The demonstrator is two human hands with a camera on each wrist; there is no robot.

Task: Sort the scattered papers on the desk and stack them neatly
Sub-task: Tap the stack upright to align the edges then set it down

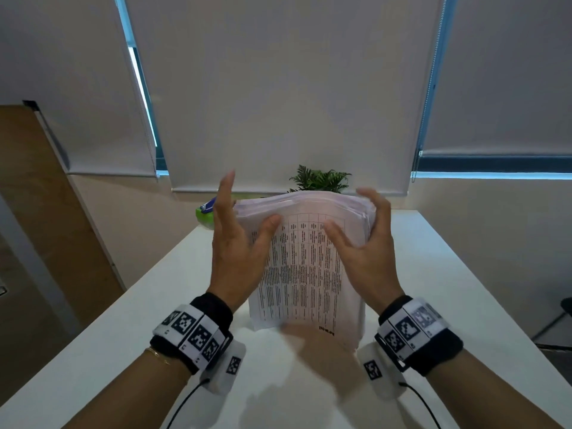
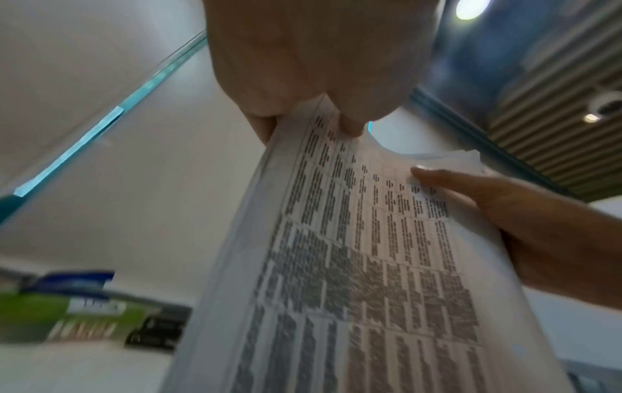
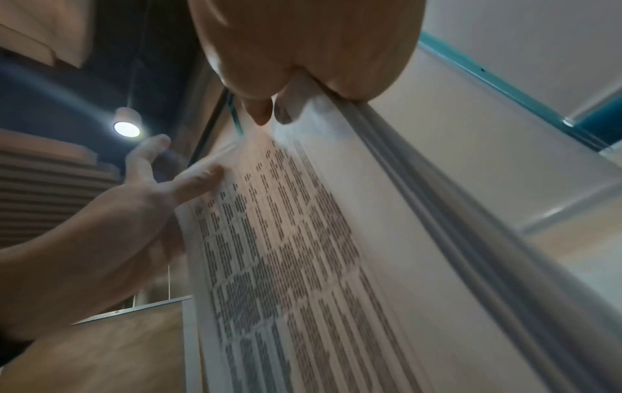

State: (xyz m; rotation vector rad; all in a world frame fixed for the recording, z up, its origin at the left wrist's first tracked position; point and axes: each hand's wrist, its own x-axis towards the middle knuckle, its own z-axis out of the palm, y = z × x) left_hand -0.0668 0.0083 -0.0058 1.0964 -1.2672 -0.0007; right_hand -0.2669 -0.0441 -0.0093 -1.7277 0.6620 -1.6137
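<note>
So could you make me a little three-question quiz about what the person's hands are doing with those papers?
1. True or false: the stack of papers lies flat on the white desk.
2. What touches the printed front sheet: A) both thumbs, B) a stapler, C) nothing?
3. Fill in: behind the stack stands a green ____.

Key:
1. False: it stands upright on its lower edge, between the left hand and the right hand.
2. A.
3. Plant.
</note>
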